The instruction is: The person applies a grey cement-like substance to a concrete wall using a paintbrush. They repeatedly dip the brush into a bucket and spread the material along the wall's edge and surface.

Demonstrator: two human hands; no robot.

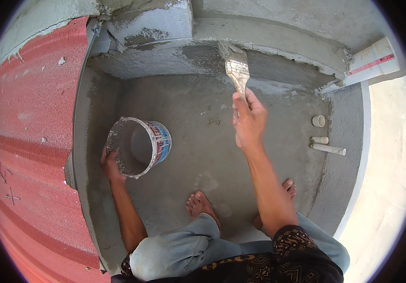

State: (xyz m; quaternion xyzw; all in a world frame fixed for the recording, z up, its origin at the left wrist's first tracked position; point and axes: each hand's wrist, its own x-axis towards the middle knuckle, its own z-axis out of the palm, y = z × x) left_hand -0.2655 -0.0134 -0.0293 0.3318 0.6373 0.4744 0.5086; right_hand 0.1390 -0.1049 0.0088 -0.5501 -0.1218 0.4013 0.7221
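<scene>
Fingers [253, 98] gripping at both hands: brush [237, 67] in the right, bucket [162, 141] in the left

The fingers of the right hand [251, 123] are wrapped around the brush handle, the thumb laid along it. The left hand [112, 166] grips the bucket at its left side, by the rim; some of its fingertips are hidden, so their exact hold cannot be told.

The brush is raised in the upper middle of the view, bristles uppermost and coated in grey material. The bristles overlap the edge of a concrete ledge [269, 42]; whether they touch it cannot be determined. The bucket is at left of centre, tilted, its mouth turned toward the viewer and the left. Its rim and inside are smeared grey, and its outer wall carries a coloured print. The depth of its contents cannot be judged.

A red corrugated sheet [33, 118] with a ragged upper edge borders the left side. The grey floor [179, 113] bears a pale, footprint-like mark [206, 181]. Near the right wall are a short, wide pipe stub [319, 121] and two narrower pipes [328, 149]. A larger white pipe [375, 61] lies at upper right. Two bare feet [201, 206] stand apart on the floor.
</scene>
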